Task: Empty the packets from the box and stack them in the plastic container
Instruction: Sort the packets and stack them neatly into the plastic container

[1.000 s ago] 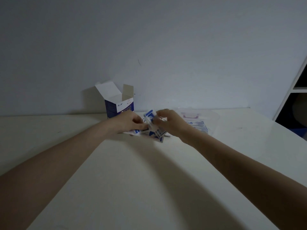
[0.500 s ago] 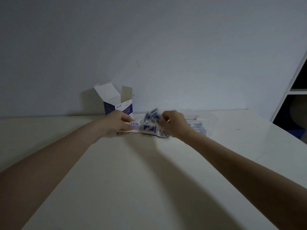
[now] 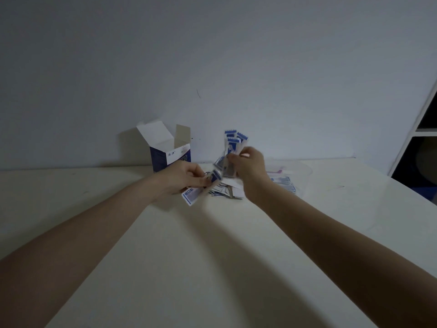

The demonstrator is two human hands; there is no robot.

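An open blue-and-white box stands upright near the wall, its flaps up. My right hand is shut on a bunch of blue-and-white packets held upright above the table. My left hand grips a few packets low over the table, just in front of the box. Loose packets lie in a pile between my hands. To the right sits a clear plastic container with some packets inside, partly hidden by my right wrist.
The cream table runs back to a plain white wall. A white shelf unit with dark compartments stands at the right edge.
My right hand has lifted its bunch of packets up off the pile. My left hand has picked up a few packets and shifted slightly toward me.
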